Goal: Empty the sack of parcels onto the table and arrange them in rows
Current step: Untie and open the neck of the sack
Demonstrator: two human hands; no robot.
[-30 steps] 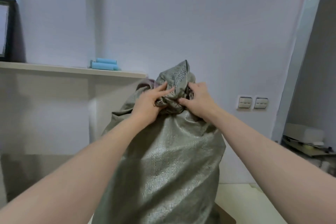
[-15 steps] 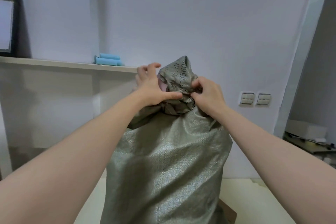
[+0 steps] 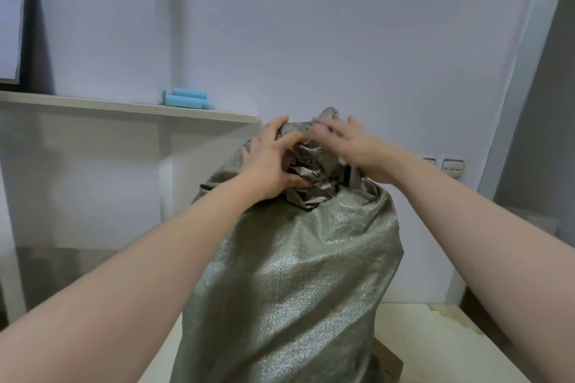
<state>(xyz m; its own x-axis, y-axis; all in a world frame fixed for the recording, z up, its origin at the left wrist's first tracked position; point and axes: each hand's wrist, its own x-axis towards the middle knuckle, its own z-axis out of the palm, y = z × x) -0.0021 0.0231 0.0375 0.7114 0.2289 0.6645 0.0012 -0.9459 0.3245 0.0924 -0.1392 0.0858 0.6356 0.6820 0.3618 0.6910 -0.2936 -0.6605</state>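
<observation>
A tall grey-green woven sack (image 3: 295, 274) stands upright on the pale table (image 3: 435, 339), full and bunched at its top. My left hand (image 3: 270, 162) grips the crumpled neck of the sack from the left, its fingers curled into the folds. My right hand (image 3: 351, 146) is blurred with motion at the top right of the neck, fingers spread over the fabric. No parcels show; the sack hides them. A brown cardboard corner (image 3: 389, 361) peeks out beside the sack's base.
A long shelf (image 3: 124, 107) runs along the wall at left, with blue rolls (image 3: 186, 99) and a black-framed board (image 3: 15, 37) on it. Wall switches (image 3: 451, 166) sit at right. A grey door frame (image 3: 529, 71) stands at the far right.
The sack's pointed top has slumped and loosened. My right hand has let go of its pinch and swept up over the neck; my left hand has dug deeper into the folds.
</observation>
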